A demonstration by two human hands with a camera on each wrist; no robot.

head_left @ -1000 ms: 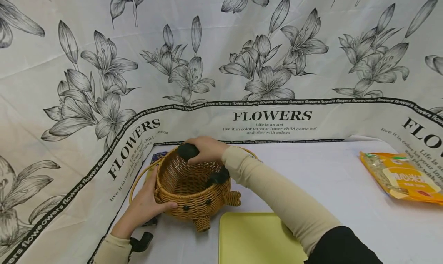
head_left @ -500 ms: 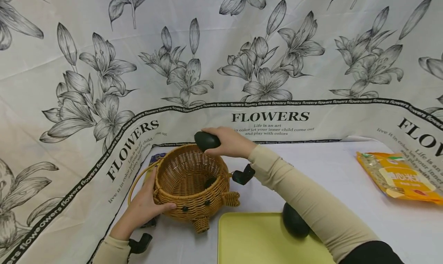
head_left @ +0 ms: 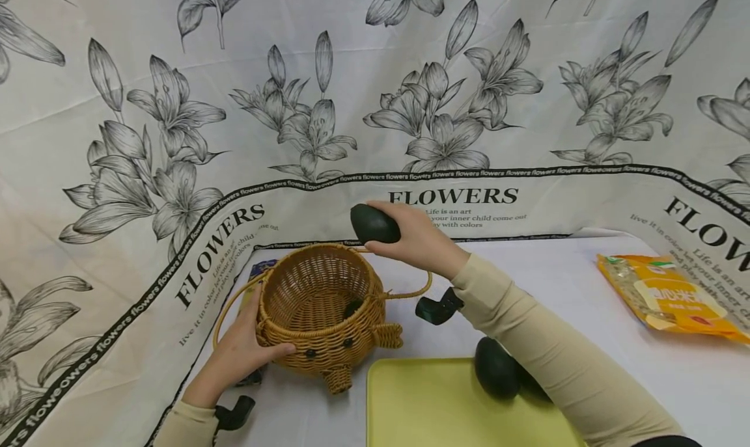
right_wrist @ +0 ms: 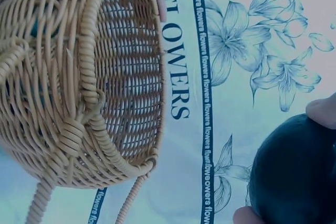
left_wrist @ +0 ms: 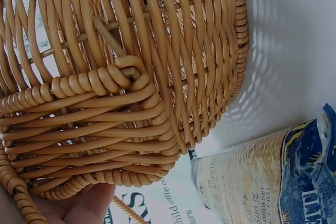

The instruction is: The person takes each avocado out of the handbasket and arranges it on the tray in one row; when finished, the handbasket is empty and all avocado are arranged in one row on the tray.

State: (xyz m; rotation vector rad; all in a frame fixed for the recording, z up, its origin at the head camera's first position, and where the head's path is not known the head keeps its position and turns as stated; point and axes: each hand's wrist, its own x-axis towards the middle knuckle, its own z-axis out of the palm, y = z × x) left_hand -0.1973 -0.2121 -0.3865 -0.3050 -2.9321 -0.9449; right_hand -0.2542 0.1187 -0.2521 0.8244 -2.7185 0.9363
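Observation:
My right hand [head_left: 418, 235] grips a dark green avocado [head_left: 375, 224] in the air, just right of and above the far rim of a wicker basket [head_left: 319, 333]. In the right wrist view the avocado [right_wrist: 294, 171] shows between thumb and fingers, apart from the basket. My left hand [head_left: 234, 352] holds the basket's left side, thumb across its front; most of its fingers are hidden behind the weave. Inside the basket lies a dark object [head_left: 353, 308], mostly hidden by the rim. Another avocado [head_left: 497, 369] rests on a yellow-green tray [head_left: 422, 401], with one more partly under the right sleeve.
An orange bag of grain [head_left: 674, 297] lies at the far right of the white table. A blue-ended spaghetti packet [left_wrist: 262, 177] is beside the basket's left side. The basket's looped handle [head_left: 430, 281] sticks out to the right. Flower-printed cloth hangs behind.
My right hand has lifted out from over the basket and moved up and right with the avocado. The tray's avocados have come into view. The left hand stays on the basket.

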